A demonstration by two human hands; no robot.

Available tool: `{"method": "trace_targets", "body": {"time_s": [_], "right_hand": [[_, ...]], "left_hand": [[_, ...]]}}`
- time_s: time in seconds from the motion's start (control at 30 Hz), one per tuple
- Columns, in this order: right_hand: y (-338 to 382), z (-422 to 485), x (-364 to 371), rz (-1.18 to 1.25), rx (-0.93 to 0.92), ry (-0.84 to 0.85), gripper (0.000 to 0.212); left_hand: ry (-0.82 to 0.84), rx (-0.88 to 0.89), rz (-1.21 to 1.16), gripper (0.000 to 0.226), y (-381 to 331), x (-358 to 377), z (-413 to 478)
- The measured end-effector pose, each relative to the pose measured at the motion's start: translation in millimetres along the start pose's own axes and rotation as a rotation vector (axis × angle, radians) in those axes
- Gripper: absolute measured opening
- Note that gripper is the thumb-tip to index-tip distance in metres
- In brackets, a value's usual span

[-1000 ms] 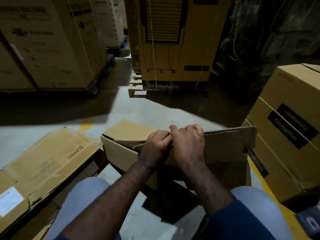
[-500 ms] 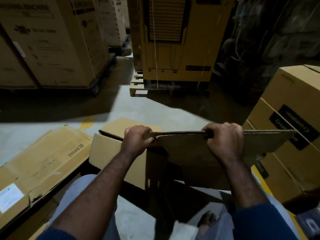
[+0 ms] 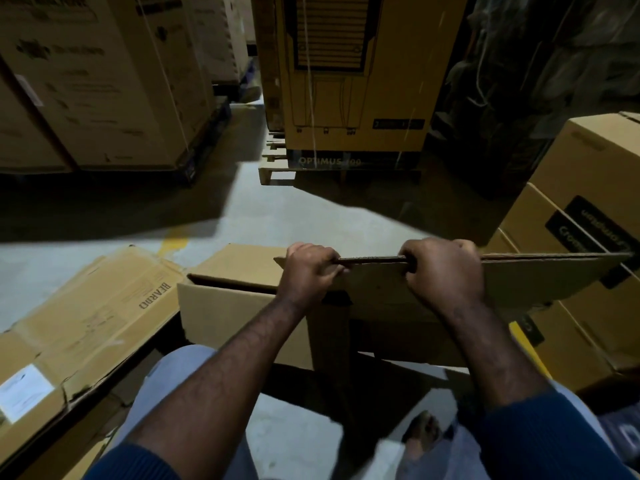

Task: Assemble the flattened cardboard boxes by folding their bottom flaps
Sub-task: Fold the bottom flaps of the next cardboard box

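Observation:
A brown cardboard box (image 3: 239, 317) stands on the concrete floor in front of my knees, opened into a rough tube. Its long flap (image 3: 540, 278) sticks out toward the right at hand height, seen nearly edge-on. My left hand (image 3: 310, 271) grips the flap's top edge near the box's left part, fingers curled over it. A little to the right, my right hand (image 3: 440, 268) grips the same edge. The box's inside and its lower flaps lie in shadow.
Flattened cartons (image 3: 83, 323) lie stacked at my left. A closed carton with black labels (image 3: 588, 216) stands close on the right. Tall cartons on pallets (image 3: 353, 81) fill the back, more at far left (image 3: 86, 81). Grey floor (image 3: 277, 216) lies between.
My hands, together on the flap a second ago, have spread apart along its edge. The flap has swung out and now reaches further right. The box sits more squared up.

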State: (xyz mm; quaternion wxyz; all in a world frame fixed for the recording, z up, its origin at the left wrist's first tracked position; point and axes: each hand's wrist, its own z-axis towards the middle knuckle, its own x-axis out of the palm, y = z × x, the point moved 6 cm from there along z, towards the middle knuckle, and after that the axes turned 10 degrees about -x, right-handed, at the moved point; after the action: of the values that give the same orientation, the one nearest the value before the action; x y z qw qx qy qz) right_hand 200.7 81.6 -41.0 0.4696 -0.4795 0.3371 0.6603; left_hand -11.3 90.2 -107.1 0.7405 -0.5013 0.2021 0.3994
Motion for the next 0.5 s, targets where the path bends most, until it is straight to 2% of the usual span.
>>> {"method": "trace_targets", "body": {"time_s": [0.1,0.2,0.37,0.5], "right_hand": [[32,5,6,-0.066,-0.137,0.072,0.016],[53,10,9,-0.086,-0.206,0.12,0.021],[60,13,15,-0.087,-0.217,0.046,0.019],[53,15,22,-0.082,-0.19,-0.022,0.014]], "left_hand": [[-0.011,0.14,-0.008,0.013,-23,2,-4],[-0.012,0.234,-0.006,0.008,-38,3,-7],[0.01,0.251,0.001,0.003,-39,3,-6],[-0.037,0.278,0.05,0.015,-38,1,-8]]}}
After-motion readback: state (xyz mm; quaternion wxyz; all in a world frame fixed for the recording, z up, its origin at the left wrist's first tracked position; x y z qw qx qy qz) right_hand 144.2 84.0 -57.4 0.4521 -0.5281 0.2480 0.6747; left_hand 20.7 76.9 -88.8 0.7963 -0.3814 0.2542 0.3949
